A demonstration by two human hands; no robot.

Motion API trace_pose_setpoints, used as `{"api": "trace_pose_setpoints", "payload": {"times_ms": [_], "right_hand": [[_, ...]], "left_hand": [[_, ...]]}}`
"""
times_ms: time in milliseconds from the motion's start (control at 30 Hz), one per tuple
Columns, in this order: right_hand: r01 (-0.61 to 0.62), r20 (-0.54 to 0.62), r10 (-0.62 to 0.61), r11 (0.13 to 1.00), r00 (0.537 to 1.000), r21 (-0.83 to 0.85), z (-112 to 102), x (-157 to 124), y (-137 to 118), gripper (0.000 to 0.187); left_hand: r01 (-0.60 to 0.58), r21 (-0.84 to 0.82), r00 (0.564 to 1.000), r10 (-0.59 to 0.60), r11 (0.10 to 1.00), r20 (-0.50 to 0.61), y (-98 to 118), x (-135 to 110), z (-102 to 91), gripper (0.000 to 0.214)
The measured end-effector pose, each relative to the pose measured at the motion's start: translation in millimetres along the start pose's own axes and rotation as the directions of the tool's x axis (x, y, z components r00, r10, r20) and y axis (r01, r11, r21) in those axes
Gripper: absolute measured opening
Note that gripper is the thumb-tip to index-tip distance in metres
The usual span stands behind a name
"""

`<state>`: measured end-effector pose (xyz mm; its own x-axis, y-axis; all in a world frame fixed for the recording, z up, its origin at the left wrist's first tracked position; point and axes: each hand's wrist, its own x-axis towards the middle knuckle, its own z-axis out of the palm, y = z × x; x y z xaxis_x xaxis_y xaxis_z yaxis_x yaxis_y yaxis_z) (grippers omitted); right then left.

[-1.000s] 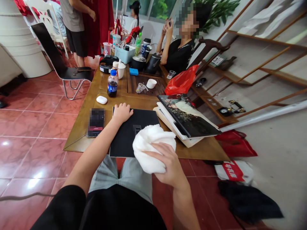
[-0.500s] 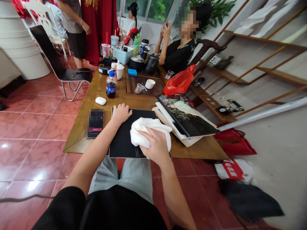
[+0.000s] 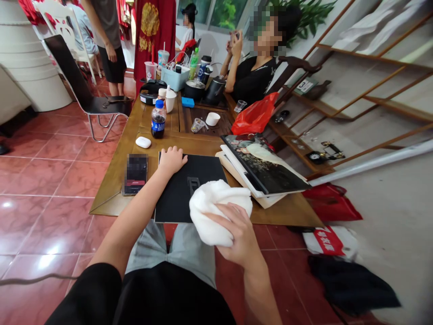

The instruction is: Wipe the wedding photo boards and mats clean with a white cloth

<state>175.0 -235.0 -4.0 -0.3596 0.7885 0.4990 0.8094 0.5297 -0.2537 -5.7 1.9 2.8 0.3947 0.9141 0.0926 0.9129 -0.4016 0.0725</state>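
Note:
A flat black board (image 3: 172, 194) lies on the wooden table in front of me, with a small dark fitting (image 3: 194, 185) on its upper face. My left hand (image 3: 172, 161) rests on the board's far left corner, fingers stretched out flat. In my right hand (image 3: 238, 230) is a bunched white cloth (image 3: 216, 207), gripped from its near right side. It covers the board's near right corner and hangs partly past the table's front edge. Whether the cloth touches the board I cannot tell.
Right of the board is a stack of picture panels (image 3: 267, 169). A phone (image 3: 135, 174), a white earbud case (image 3: 143, 142) and a cola bottle (image 3: 158, 119) stand to the left. Farther back are a red plastic bag (image 3: 255, 115), a white cup (image 3: 213, 118) and a seated person (image 3: 252, 74).
My right hand has moved the cloth toward me and to the right, uncovering the dark fitting and more of the board. My left hand stays in place.

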Motion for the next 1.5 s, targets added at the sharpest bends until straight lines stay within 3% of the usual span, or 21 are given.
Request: {"api": "trace_pose_setpoints", "payload": {"times_ms": [133,333,800,1000,1200,1333,1500], "right_hand": [[-0.110,-0.089,0.098,0.985,0.991,-0.136,17.1,30.5,13.2,0.052],[-0.208,0.022,0.216,0.962,0.976,-0.177,31.4,62.0,15.3,0.050],[-0.033,0.025,0.035,0.995,0.999,-0.090,4.1,-0.3,-11.3,0.053],[-0.010,-0.114,-0.015,0.976,0.993,-0.219,5.0,16.3,-24.2,0.060],[0.178,0.121,-0.161,0.973,0.979,-0.147,32.3,41.5,-59.3,0.066],[0.144,0.156,-0.124,0.981,0.980,-0.128,39.9,43.1,-60.4,0.066],[-0.009,0.060,0.022,0.978,0.998,-0.211,24.1,25.8,-36.5,0.065]], "left_hand": [[0.001,0.001,1.000,-0.001,1.000,0.015,0.2,-1.5,-3.4,0.044],[0.004,0.000,1.000,-0.004,1.000,0.010,0.3,-2.4,-4.8,0.043],[0.021,-0.004,1.000,-0.021,1.000,0.003,-0.1,-0.5,-1.6,0.042],[0.020,0.000,1.000,-0.020,1.000,0.007,-0.2,-0.6,-2.8,0.042],[0.016,0.003,1.000,-0.016,1.000,0.015,-0.3,-0.5,-4.0,0.041],[0.010,0.014,1.000,-0.010,1.000,0.009,-0.2,0.1,-3.7,0.042],[0.008,0.025,1.000,-0.008,1.000,0.003,-0.3,0.7,-3.0,0.044]]}}
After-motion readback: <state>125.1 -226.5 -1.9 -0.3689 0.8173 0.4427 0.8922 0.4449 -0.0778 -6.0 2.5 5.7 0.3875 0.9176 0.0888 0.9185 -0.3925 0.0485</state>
